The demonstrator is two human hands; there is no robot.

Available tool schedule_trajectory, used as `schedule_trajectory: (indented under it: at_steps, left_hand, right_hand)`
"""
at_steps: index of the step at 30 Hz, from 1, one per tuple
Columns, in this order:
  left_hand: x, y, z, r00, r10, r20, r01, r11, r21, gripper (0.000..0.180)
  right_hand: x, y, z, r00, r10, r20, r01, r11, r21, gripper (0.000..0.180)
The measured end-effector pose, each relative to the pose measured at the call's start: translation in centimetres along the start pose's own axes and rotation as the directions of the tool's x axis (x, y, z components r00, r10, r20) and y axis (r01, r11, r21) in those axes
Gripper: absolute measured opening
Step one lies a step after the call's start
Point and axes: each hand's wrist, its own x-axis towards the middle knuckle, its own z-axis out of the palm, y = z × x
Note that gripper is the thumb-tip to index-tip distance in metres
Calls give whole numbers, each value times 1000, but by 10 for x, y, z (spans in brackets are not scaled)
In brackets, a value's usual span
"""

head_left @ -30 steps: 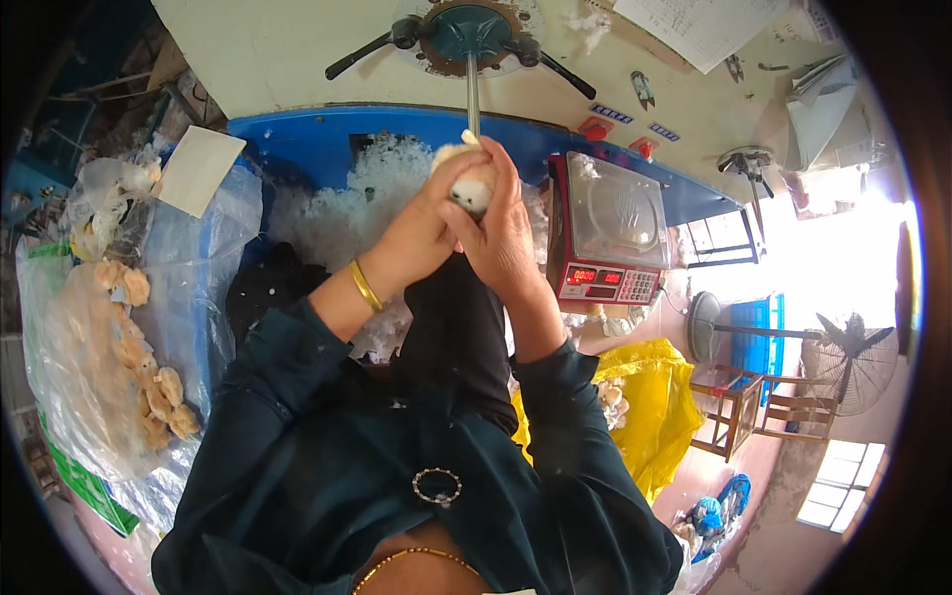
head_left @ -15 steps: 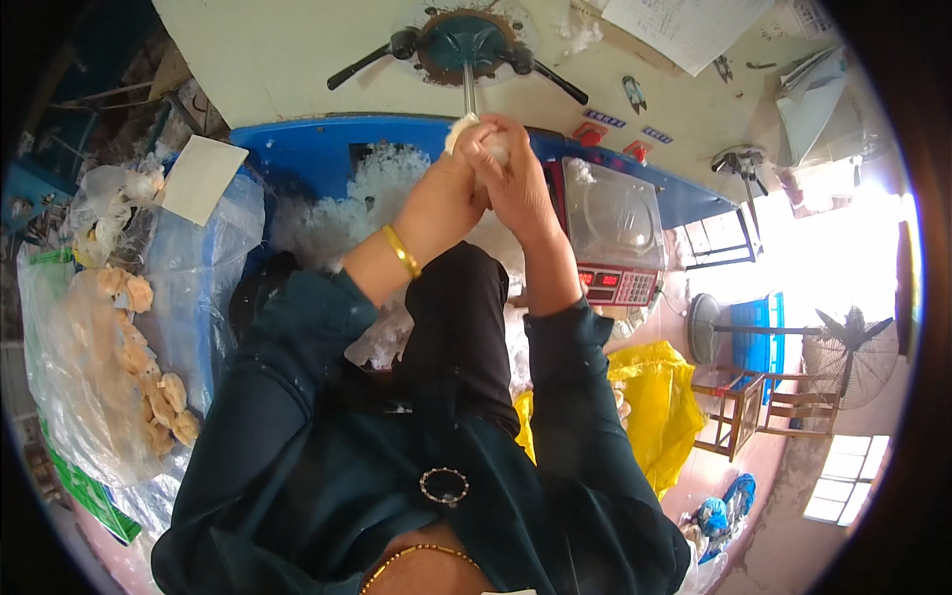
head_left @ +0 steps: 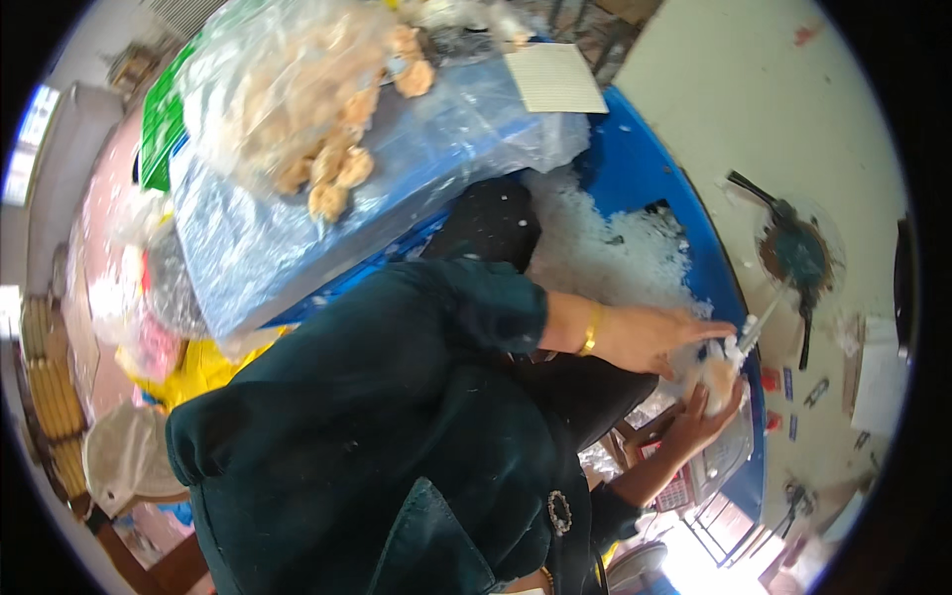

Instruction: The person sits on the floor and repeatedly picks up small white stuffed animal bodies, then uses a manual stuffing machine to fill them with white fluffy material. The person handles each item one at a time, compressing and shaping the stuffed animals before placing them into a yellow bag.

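Note:
Both hands meet on a small clear plastic bag (head_left: 718,377) filled with something pale. My left hand (head_left: 650,337), with a gold bangle (head_left: 591,329) on its wrist, pinches the bag's twisted top. My right hand (head_left: 697,421) cups the bag from underneath. Just behind the hands is a blue tub (head_left: 650,159) holding white flaky ice-like material (head_left: 615,248). My dark green sleeves cover much of the lower view.
A red and silver digital scale (head_left: 722,461) sits just beyond my right hand. A large clear bag of brownish lumps (head_left: 297,109) lies on blue plastic sheeting (head_left: 297,238), with a paper sheet (head_left: 555,77) nearby. A yellow bag (head_left: 198,369) and a ceiling fan (head_left: 793,253) are also in view.
The view has swung round sharply, so the scene now looks tilted. Both hands stay together on the small bag, now beside the tub and scale.

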Motion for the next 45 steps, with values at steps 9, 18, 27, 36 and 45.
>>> schedule_trajectory:
  at_steps: [9, 18, 27, 36, 45]
  left_hand:
    - [-306, -74, -159, 516, -86, -853, 843, -125, 523, 44]
    - [-236, -100, -189, 451, -135, -882, 881, 227, 415, 23]
    - [-46, -41, -70, 908, -413, 65, 337, 631, -699, 22]
    - [26, -15, 4, 945, -327, 30, 270, 720, -639, 23]
    - [160, -62, 31, 917, -299, -264, 165, 887, -431, 24]
  right_hand:
    - [-113, 173, -226, 625, 773, -108, -469, 261, -844, 82]
    - [-34, 48, -52, 913, 204, 354, -77, 937, -342, 41]
    - [10, -64, 90, 850, -139, 509, -79, 921, 382, 33]
    - [10, -54, 38, 954, 233, 189, -299, 734, 610, 18]
    - [152, 10, 69, 961, 190, -202, -67, 864, 498, 21]
